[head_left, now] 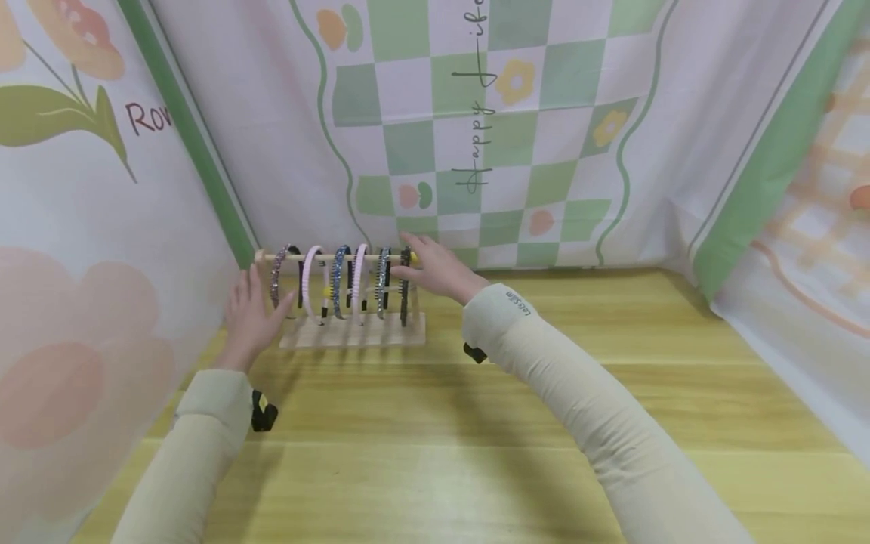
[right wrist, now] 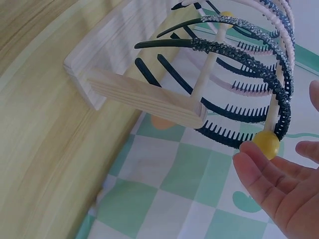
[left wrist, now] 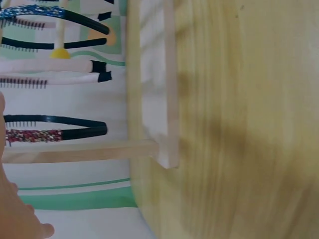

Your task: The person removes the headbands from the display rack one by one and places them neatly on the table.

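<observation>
A wooden headband rack [head_left: 353, 337] stands near the back wall, with several headbands hanging side by side on its upper rod. They include a pink glitter headband [head_left: 275, 281], a pale pink headband [head_left: 307, 283], a blue glitter headband [head_left: 337, 281] and, at the right end, a dark glittery headband [right wrist: 239, 52]. My left hand [head_left: 248, 317] is at the rack's left end, fingers extended and thumb spread; its fingertips are out of the left wrist view. My right hand [head_left: 445, 270] is at the other end, its fingers beside the rod's yellow ball [right wrist: 267, 144], apparently touching it.
The rack stands on a wood-grain table [head_left: 408, 453]. Behind it hangs a green-and-white checkered cloth [head_left: 462, 136], and printed cloth [head_left: 81, 302] closes in the left side. Another cloth [head_left: 802, 332] borders the right side.
</observation>
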The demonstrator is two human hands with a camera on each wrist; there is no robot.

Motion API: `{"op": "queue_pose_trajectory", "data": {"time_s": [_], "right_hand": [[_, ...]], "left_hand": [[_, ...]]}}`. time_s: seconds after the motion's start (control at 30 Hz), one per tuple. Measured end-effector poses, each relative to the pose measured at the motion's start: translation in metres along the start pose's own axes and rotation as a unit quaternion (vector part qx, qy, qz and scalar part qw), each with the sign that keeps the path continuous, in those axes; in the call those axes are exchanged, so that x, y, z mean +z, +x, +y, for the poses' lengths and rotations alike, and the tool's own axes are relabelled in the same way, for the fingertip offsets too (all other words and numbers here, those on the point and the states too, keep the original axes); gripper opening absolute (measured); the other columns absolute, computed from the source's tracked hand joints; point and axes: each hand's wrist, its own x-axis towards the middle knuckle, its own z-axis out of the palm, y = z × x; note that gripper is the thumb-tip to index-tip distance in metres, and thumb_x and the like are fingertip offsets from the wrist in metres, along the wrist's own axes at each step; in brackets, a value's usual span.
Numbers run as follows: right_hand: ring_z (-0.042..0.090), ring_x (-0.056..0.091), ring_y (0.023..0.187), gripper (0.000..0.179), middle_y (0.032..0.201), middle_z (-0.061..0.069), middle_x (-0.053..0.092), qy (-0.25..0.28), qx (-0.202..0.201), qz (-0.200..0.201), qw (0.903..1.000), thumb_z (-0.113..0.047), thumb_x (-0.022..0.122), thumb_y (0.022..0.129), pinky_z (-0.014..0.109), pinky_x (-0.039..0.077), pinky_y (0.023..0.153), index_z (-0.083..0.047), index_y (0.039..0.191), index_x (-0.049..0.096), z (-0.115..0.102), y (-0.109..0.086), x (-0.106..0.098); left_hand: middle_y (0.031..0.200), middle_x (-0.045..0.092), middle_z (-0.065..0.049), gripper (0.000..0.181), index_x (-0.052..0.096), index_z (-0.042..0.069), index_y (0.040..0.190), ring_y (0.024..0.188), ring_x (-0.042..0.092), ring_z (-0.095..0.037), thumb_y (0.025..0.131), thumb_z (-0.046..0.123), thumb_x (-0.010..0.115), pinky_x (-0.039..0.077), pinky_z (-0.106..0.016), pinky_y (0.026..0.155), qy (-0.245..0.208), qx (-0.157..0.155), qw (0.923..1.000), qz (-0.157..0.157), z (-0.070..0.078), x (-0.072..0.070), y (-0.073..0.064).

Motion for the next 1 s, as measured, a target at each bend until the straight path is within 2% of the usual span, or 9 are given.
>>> {"op": "queue_pose_trajectory", "data": {"time_s": [0.1,0.37,0.6,0.77,1.0], "right_hand": [[0.031,0.024,0.133,0.074,0.151,0.011,0.018,0.001,0.000,0.004,1.0000,-0.049,0.049,0.091,0.048,0.022,0.105,-0.016,0.148,0.015,0.001,0.000,0.000],[0.029,0.023,0.133,0.074,0.150,0.011,0.019,0.009,-0.011,0.012,0.9998,-0.046,0.051,0.091,0.045,0.021,0.106,-0.012,0.147,0.017,-0.002,-0.001,-0.001],[0.029,0.023,0.134,0.074,0.150,0.012,0.020,0.014,-0.012,0.019,0.9997,-0.044,0.053,0.091,0.045,0.021,0.107,-0.012,0.147,0.018,-0.003,-0.003,-0.001],[0.028,0.022,0.134,0.074,0.150,0.010,0.019,0.018,-0.008,0.022,0.9996,-0.043,0.054,0.090,0.044,0.020,0.107,-0.012,0.147,0.018,-0.002,-0.003,-0.001],[0.027,0.021,0.134,0.076,0.151,0.007,0.020,0.033,0.000,0.015,0.9993,-0.047,0.054,0.089,0.044,0.019,0.107,-0.014,0.147,0.019,-0.001,-0.002,0.003]], "left_hand": [[0.146,-0.022,-0.020,0.087,-0.020,0.006,0.142,0.130,-0.018,-0.044,0.093,0.058,0.030,-0.011,-0.058,0.101,0.000,0.001,1.0000,-0.001,-0.005,0.004,-0.001],[0.146,-0.018,-0.027,0.092,-0.016,-0.005,0.140,0.131,-0.013,-0.046,0.093,0.056,0.034,-0.006,-0.059,0.102,0.004,0.005,1.0000,-0.005,-0.021,0.018,-0.003],[0.145,-0.018,-0.028,0.094,-0.018,-0.005,0.139,0.130,-0.012,-0.048,0.092,0.056,0.036,-0.006,-0.060,0.102,-0.012,-0.025,0.9991,-0.031,-0.033,0.025,-0.008],[0.144,-0.018,-0.030,0.093,-0.018,-0.006,0.139,0.129,-0.013,-0.049,0.093,0.055,0.036,-0.007,-0.061,0.101,-0.010,-0.034,0.9984,-0.045,-0.039,0.029,-0.007],[0.143,-0.017,-0.032,0.104,-0.016,-0.008,0.138,0.128,-0.013,-0.052,0.086,0.069,0.031,-0.008,-0.063,0.099,0.010,-0.053,0.9961,-0.071,-0.042,0.035,-0.006]]}}
